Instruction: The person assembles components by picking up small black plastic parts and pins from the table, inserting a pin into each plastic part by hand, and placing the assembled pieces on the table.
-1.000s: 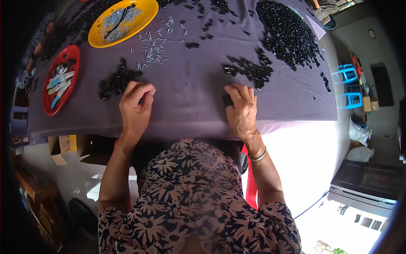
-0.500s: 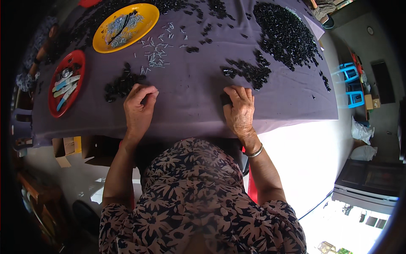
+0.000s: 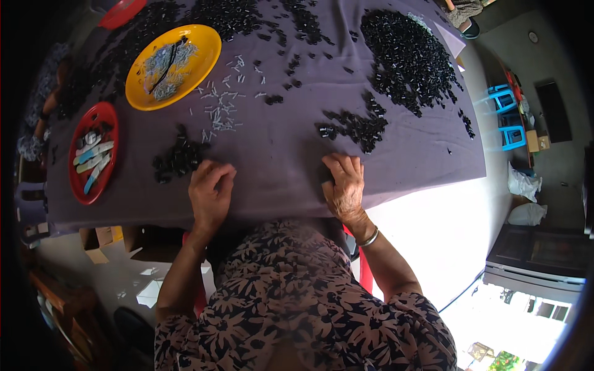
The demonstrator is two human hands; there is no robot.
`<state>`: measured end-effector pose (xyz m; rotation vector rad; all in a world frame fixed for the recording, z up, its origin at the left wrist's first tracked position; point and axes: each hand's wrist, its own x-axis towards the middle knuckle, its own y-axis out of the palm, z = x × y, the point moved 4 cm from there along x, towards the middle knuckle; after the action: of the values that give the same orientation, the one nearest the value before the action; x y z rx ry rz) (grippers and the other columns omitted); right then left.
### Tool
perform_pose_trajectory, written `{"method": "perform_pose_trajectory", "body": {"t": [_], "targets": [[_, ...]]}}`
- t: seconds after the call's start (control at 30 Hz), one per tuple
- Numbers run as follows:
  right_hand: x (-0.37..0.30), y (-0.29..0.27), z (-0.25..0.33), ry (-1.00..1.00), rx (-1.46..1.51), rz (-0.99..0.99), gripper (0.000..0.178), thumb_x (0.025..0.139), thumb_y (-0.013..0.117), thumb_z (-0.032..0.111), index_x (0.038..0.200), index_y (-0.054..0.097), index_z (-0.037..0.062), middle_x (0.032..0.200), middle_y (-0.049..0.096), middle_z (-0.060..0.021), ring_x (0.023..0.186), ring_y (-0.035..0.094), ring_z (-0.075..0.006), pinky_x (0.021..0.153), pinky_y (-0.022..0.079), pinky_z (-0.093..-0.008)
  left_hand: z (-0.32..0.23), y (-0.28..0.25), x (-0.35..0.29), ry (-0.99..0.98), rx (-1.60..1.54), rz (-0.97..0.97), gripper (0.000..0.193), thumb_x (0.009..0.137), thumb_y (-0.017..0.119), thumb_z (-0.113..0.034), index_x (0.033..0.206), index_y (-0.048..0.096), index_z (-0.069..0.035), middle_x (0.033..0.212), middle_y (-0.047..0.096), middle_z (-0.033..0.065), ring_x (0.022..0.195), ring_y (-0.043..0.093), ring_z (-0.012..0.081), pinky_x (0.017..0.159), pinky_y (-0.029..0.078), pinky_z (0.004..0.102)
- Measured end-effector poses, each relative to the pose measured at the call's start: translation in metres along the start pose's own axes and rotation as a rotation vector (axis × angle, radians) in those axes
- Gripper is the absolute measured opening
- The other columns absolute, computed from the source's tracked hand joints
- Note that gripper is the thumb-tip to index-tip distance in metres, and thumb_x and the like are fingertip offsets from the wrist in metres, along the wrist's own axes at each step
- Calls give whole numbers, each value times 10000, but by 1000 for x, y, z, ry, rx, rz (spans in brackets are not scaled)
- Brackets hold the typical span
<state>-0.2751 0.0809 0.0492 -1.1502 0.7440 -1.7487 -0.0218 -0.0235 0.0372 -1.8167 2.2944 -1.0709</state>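
My left hand [image 3: 211, 193] is at the near side of the purple-covered table, its fingers curled and the thumb drawn toward them. Just beyond it lies a small heap of black tubular pieces [image 3: 180, 156]. My right hand [image 3: 345, 190] hovers or rests near the table edge, back of the hand up, fingers bent in. Something dark shows by its thumb, too shaded to name. A second group of black pieces [image 3: 359, 128] is beyond those fingertips. Small pale metal pins [image 3: 223, 114] lie scattered between the groups. Whatever either hand holds is hidden.
A yellow plate [image 3: 211, 57] holds more pins and a dark strip. On the left, a red tray [image 3: 75, 176] contains knife-like tools. A large mound of black pieces [image 3: 408, 62] covers the far right. Another person's arm [image 3: 44, 117] shows at the left edge.
The whole view has tilted, so table and hands sit lower in the picture. Both hands keep nearly the same curled pose beside the same heaps.
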Motion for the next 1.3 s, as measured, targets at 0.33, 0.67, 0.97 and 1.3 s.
{"method": "perform_pose_trajectory", "body": {"t": [0.33, 0.67, 0.97, 1.3], "targets": [[1, 1, -13, 7, -24, 38, 469, 614, 596, 139, 1069, 649, 38, 1102, 604, -121, 993, 543, -326, 874, 442, -438, -3, 4, 8, 0, -55, 109, 153, 737, 722, 13, 856, 667, -66, 799, 633, 39, 751, 599, 215, 690, 414, 335], [7, 3, -4, -3, 34, 33, 530, 551, 568, 76, 1075, 635, 50, 1065, 589, -103, 936, 518, -311, 846, 425, -438, -3, 4, 8, 24, -11, 98, 160, 729, 733, 19, 855, 679, -63, 794, 637, 34, 740, 594, 214, 678, 419, 328], [55, -19, -29, -195, 216, 224, 361, 707, 600, -104, 1040, 624, 31, 937, 633, -120, 865, 578, -309, 785, 471, -406, 3, 3, 3, -74, 66, 8, 151, 735, 730, 57, 854, 669, -14, 786, 634, 77, 710, 607, 202, 638, 475, 289], [154, 50, 3, -524, 233, 135, 432, 671, 530, -128, 1076, 610, 1, 995, 619, -154, 912, 576, -368, 811, 483, -424, 6, 9, 0, -26, -4, -43, 139, 734, 753, -29, 833, 657, -54, 726, 591, 84, 647, 567, 270, 604, 458, 350]]}}
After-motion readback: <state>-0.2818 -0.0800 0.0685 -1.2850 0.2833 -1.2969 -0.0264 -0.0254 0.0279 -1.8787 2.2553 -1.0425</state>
